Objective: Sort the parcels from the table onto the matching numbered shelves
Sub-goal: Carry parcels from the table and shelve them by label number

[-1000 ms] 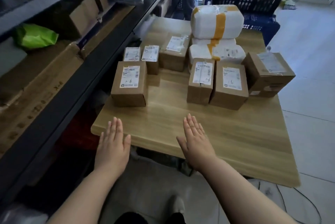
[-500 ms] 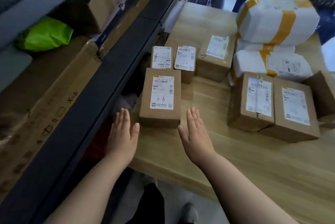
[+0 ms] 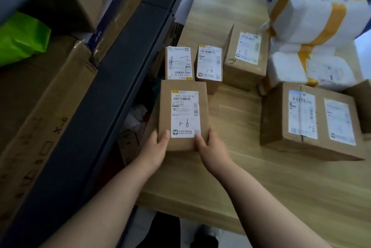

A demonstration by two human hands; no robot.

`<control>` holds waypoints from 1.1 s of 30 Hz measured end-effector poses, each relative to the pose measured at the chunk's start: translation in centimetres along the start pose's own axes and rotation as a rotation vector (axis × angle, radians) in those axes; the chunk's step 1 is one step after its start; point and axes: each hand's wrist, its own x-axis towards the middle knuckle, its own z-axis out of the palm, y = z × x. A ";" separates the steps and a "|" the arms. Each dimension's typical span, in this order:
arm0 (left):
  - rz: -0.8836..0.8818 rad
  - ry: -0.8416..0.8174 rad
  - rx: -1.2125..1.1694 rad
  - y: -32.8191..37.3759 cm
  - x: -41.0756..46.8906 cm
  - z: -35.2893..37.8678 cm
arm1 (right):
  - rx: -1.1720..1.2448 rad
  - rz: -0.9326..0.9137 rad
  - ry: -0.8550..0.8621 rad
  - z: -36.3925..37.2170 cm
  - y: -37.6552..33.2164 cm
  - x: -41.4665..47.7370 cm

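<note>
A brown cardboard parcel with a white label marked "1-6" sits near the left edge of the wooden table. My left hand grips its near left corner, thumb on top. My right hand grips its near right corner, thumb on the label. Behind it stand two small boxes, one marked "1-7" and one marked "1-6". A larger box marked "1-6" stands further back. Two boxes sit side by side at the right.
Two white foam-wrapped parcels with orange tape are stacked at the back right. A dark metal shelf rail runs along the left, holding a long flat carton marked "X-6", a green bag and other boxes.
Both hands moved forward from the table's near edge and took hold of the nearest "1-6" parcel. The camera came closer and turned left.
</note>
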 end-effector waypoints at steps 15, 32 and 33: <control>0.358 0.459 -0.176 4.4 -16.5 2.7 | 0.166 -0.549 0.065 -8.9 -0.9 -10.4; 0.614 1.000 -0.600 3.0 -43.0 9.6 | 0.267 -1.175 -0.477 -15.5 -1.1 -28.3; 0.610 1.030 -0.593 2.4 -44.3 9.7 | 0.273 -1.191 -0.496 -15.0 -1.0 -29.4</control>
